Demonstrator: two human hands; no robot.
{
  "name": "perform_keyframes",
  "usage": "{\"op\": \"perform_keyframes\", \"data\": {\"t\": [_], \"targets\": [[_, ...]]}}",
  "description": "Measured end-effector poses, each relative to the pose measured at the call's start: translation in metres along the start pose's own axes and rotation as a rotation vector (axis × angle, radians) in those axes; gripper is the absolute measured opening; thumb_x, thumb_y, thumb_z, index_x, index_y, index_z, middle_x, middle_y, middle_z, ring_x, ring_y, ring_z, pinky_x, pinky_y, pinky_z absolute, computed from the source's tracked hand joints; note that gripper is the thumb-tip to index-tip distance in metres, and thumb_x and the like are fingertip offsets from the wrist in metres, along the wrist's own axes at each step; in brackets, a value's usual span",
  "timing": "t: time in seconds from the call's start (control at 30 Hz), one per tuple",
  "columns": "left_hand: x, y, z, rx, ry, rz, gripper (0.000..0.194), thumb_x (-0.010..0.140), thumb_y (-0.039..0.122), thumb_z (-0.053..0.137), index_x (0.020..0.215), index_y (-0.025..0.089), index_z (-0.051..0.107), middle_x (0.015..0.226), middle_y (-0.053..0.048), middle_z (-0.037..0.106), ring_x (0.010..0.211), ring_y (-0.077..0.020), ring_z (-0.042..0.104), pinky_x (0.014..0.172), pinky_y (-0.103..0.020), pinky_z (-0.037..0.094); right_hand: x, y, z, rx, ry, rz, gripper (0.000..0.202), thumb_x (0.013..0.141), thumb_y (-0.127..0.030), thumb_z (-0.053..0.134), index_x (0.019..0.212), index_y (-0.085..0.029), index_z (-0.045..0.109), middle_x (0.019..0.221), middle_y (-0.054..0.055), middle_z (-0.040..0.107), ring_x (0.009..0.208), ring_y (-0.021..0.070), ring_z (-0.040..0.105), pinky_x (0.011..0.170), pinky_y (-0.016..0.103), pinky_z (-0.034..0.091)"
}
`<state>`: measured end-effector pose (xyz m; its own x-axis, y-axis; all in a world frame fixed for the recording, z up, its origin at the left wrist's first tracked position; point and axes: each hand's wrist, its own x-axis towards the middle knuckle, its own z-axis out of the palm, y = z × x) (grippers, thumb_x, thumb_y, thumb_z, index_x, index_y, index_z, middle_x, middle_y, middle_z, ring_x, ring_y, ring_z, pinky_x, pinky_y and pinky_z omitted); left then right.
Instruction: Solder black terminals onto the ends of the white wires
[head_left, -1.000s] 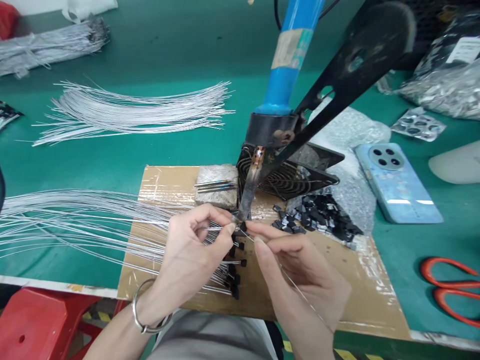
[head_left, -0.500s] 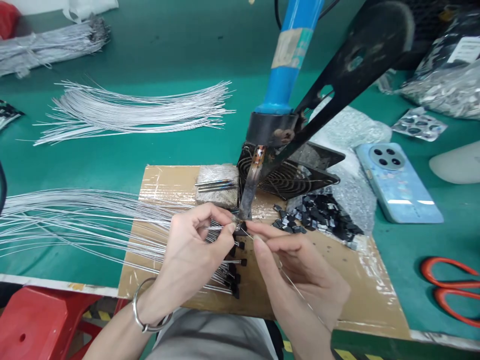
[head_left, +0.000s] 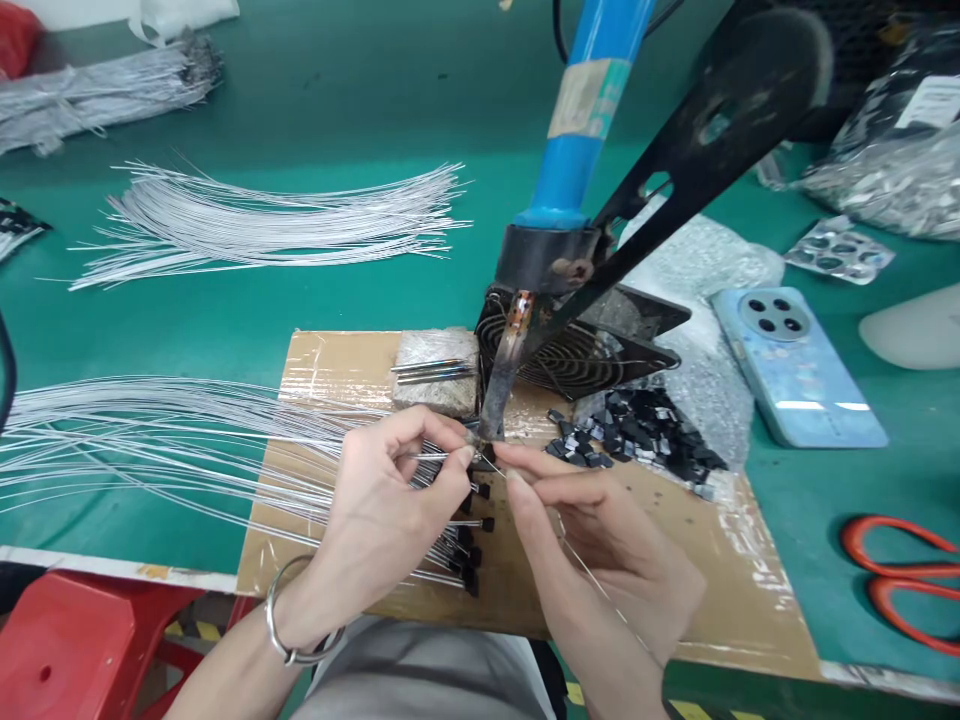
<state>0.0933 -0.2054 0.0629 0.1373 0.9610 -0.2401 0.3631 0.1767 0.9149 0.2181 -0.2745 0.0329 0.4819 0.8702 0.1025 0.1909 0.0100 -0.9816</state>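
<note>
My left hand (head_left: pixel 397 490) pinches a thin white wire (head_left: pixel 429 457) between thumb and fingertips, its end just under the soldering iron tip (head_left: pixel 493 408). The joint itself is too small and covered to make out. My right hand (head_left: pixel 615 540) is closed on a strand of solder wire (head_left: pixel 600 588), which runs across the palm and leads from the fingertips up to the same spot. Above both hands, the blue-handled soldering iron (head_left: pixel 559 170) hangs tip-down in a black bracket (head_left: pixel 705 130). White wires with black ends (head_left: pixel 466 560) lie beneath my left hand.
Cardboard (head_left: pixel 720 600) covers the work area. A black fan (head_left: pixel 585 350) stands behind the tip, beside a pad with metal rods (head_left: pixel 435 375). Small black pieces (head_left: pixel 649 435), a blue phone (head_left: pixel 799 365) and red-handled scissors (head_left: pixel 900 575) are at right; a white wire bundle (head_left: pixel 277 220) lies behind.
Almost nothing differs. Both hands keep their places at the iron tip, and the view has shifted very slightly.
</note>
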Motion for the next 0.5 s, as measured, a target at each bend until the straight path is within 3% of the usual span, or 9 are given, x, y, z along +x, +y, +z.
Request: {"op": "perform_keyframes", "data": {"t": [0.2,0.5], "targets": [[0.0000,0.0005,0.0008,0.009,-0.012,-0.013,0.008,0.077,0.016,0.066,0.069,0.015,0.066,0.079,-0.003,0.073,0.051,-0.0077,0.039,0.044,-0.023,0.024,-0.0001,0.0025,0.0029,0.004,0.035,-0.008,0.013,0.085,-0.022,0.073,0.074,-0.022,0.067,0.100,0.006,0.080,0.087,0.0203,0.077,0.079,0.029,0.061],[-0.0022,0.0033,0.0006,0.017,0.000,0.010,0.010,0.078,0.016,0.066,0.068,0.015,0.066,0.078,-0.003,0.072,0.050,-0.0075,0.035,0.044,-0.023,0.024,-0.0004,0.0008,0.0049,0.040,0.048,-0.014,0.011,0.084,-0.021,0.075,0.076,-0.023,0.068,0.100,0.004,0.080,0.089,0.0195,0.077,0.083,0.029,0.060]]}}
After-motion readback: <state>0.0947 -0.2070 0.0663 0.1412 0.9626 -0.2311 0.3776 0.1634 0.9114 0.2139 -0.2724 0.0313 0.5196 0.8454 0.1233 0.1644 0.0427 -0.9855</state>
